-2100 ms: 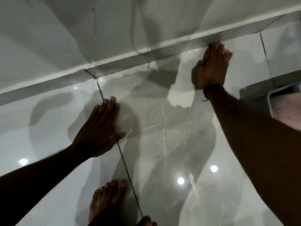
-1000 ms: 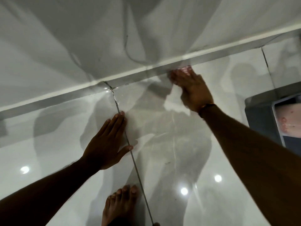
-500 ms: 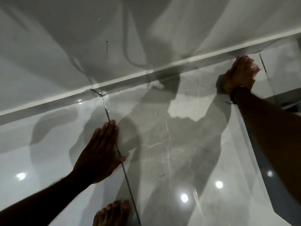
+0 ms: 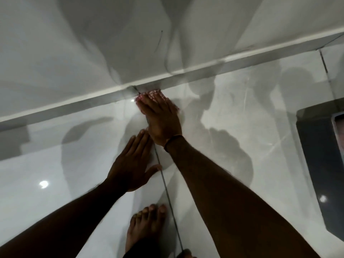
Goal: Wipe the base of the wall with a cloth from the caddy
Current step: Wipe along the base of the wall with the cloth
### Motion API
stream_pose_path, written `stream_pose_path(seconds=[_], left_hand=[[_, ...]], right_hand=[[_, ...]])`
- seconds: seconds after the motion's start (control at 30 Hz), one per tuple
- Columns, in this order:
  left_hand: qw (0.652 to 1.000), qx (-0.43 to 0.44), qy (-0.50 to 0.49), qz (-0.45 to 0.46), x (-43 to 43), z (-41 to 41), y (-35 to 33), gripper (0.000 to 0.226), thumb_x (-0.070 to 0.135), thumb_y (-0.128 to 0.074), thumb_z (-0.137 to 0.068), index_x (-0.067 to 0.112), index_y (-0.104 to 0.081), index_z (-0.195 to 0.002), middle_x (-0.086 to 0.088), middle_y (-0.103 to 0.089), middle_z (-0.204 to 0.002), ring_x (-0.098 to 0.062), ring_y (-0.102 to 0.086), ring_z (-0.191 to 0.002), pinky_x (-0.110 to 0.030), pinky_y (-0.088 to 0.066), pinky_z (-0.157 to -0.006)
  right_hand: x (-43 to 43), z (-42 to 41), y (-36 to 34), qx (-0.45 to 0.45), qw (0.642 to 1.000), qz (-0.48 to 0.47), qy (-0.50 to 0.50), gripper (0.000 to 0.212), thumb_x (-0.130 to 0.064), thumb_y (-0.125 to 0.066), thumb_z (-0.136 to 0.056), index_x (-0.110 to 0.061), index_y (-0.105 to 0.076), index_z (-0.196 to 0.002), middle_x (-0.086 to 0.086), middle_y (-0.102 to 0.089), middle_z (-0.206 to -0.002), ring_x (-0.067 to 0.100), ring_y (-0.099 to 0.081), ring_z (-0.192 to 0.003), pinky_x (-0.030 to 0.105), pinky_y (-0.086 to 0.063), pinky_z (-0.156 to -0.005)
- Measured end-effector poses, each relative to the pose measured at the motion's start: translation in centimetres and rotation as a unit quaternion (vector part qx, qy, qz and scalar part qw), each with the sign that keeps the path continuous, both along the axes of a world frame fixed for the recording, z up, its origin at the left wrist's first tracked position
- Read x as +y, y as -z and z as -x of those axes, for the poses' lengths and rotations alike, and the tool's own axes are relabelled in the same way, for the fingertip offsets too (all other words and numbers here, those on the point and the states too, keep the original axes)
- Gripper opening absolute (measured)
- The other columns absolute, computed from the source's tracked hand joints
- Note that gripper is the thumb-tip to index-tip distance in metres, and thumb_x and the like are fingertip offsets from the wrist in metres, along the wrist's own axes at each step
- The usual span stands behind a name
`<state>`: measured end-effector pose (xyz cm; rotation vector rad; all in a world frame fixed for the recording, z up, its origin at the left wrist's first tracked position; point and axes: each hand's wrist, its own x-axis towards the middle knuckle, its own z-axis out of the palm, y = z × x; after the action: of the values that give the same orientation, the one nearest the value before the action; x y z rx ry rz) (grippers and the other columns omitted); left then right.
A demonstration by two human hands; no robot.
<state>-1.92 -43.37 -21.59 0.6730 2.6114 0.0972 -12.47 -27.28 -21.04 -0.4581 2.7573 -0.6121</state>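
My right hand lies stretched out on the glossy floor, fingertips pressing a pink-and-white patterned cloth against the base of the wall. Only a small edge of the cloth shows past my fingers, right where the dark grout line meets the wall. A thin band circles that wrist. My left hand rests flat on the tile just behind the right hand, fingers apart and holding nothing.
A dark container with a pale rim sits on the floor at the right edge, partly cut off. My bare foot stands by the grout line at the bottom. The white wall fills the top.
My right hand has swept left along the wall base with the cloth, from the far right to the grout line. My left hand has stayed flat on the floor.
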Motion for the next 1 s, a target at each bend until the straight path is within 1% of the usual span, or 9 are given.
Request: stream_pose_path(seconds=[0.1, 0.2, 0.3, 0.43, 0.53, 0.67, 0.8, 0.9, 1.0], left_hand=[[1.0, -0.003, 0.0, -0.001, 0.0, 0.0, -0.2, 0.096, 0.074, -0.021, -0.103, 0.001, -0.015, -0.165, -0.021, -0.015, -0.173, -0.035, -0.01, -0.164, -0.05, -0.018, -0.133], [1.0, -0.009, -0.008, -0.023, 0.1, 0.0, -0.5, 0.096, 0.074, -0.02, -0.102, 0.003, -0.01, -0.166, -0.018, -0.008, -0.176, -0.032, -0.005, -0.165, -0.049, -0.015, -0.134], [0.999, -0.028, -0.016, -0.035, 0.2, 0.5, -1.0, 0.098, 0.075, -0.017, -0.101, 0.004, -0.009, -0.167, -0.016, -0.003, -0.177, -0.03, -0.002, -0.165, -0.049, -0.014, -0.134], [0.999, -0.026, -0.014, -0.026, 0.2, 2.0, -1.4, 0.097, 0.073, -0.018, -0.1, 0.003, -0.012, -0.167, -0.017, -0.004, -0.177, -0.031, -0.004, -0.165, -0.051, -0.019, -0.133], [0.999, -0.015, -0.017, -0.027, 0.7, 2.8, -1.0, 0.097, 0.072, -0.02, -0.1, 0.002, -0.014, -0.166, -0.018, -0.004, -0.177, -0.031, -0.003, -0.165, -0.05, -0.018, -0.134], [0.999, -0.004, -0.032, -0.031, 1.2, 2.6, 0.0, 0.097, 0.071, -0.026, -0.1, 0.001, -0.011, -0.166, -0.018, -0.002, -0.178, -0.032, -0.002, -0.166, -0.052, -0.017, -0.134], [0.999, 0.001, -0.048, -0.02, 1.7, 2.0, 1.0, 0.1, 0.074, -0.018, -0.099, 0.001, -0.008, -0.167, -0.018, 0.002, -0.178, -0.032, 0.004, -0.166, -0.052, -0.011, -0.134], [0.999, 0.005, -0.051, 0.003, 1.7, 1.9, 1.9, 0.101, 0.075, -0.02, -0.098, 0.003, -0.004, -0.167, -0.018, 0.007, -0.178, -0.031, 0.01, -0.165, -0.051, -0.007, -0.135], [0.999, 0.029, -0.03, 0.0, 1.0, 2.1, 2.2, 0.097, 0.069, -0.028, -0.098, 0.004, -0.009, -0.167, -0.018, -0.001, -0.178, -0.034, -0.002, -0.166, -0.053, -0.014, -0.133]], right_hand=[[-0.1, 0.6, 0.4, -0.002, 0.996, -0.033, -0.079, 0.073, -0.027, -0.055, -0.094, -0.039, -0.031, -0.162, -0.015, -0.024, -0.174, 0.022, -0.014, -0.165, 0.046, -0.013, -0.134], [1.9, 1.8, 0.2, 0.004, 0.989, 0.004, -0.148, 0.06, -0.018, -0.049, -0.099, -0.044, -0.047, -0.154, -0.018, -0.034, -0.169, 0.017, -0.02, -0.164, 0.044, -0.014, -0.133], [5.1, 3.1, -0.3, 0.008, 0.988, 0.014, -0.152, 0.058, -0.007, -0.047, -0.102, -0.046, -0.06, -0.143, -0.02, -0.046, -0.162, 0.015, -0.028, -0.161, 0.047, -0.016, -0.133], [10.2, 4.0, -0.7, 0.0, 0.994, -0.018, -0.109, 0.05, -0.017, -0.04, -0.109, -0.044, -0.054, -0.148, -0.018, -0.041, -0.166, 0.008, -0.027, -0.16, 0.045, -0.013, -0.134], [14.7, 4.6, -0.9, -0.035, 0.997, 0.067, -0.003, 0.046, -0.013, -0.034, -0.11, -0.024, -0.059, -0.148, 0.0, -0.047, -0.164, -0.007, -0.034, -0.152, 0.03, -0.018, -0.132], [22.4, 4.8, -0.5, 0.03, 0.986, -0.015, 0.163, 0.06, -0.003, -0.046, -0.092, -0.029, -0.063, -0.143, -0.004, -0.051, -0.161, 0.025, -0.036, -0.158, 0.061, -0.025, -0.128], [31.1, 6.3, 0.0, 0.001, 0.951, -0.151, 0.27, 0.057, -0.011, -0.034, -0.098, -0.004, -0.043, -0.154, 0.02, -0.035, -0.167, 0.039, -0.028, -0.158, 0.057, -0.015, -0.132], [36.2, 8.9, 0.2, -0.066, 0.913, -0.177, 0.363, 0.064, -0.021, -0.032, -0.109, -0.005, -0.009, -0.166, 0.02, -0.006, -0.176, 0.041, -0.005, -0.163, 0.059, -0.004, -0.133], [36.2, 9.7, 0.4, -0.078, 0.897, -0.183, 0.396, 0.067, -0.024, -0.032, -0.111, -0.004, -0.001, -0.166, 0.023, 0.001, -0.175, 0.046, 0.001, -0.163, 0.06, 0.001, -0.133]])
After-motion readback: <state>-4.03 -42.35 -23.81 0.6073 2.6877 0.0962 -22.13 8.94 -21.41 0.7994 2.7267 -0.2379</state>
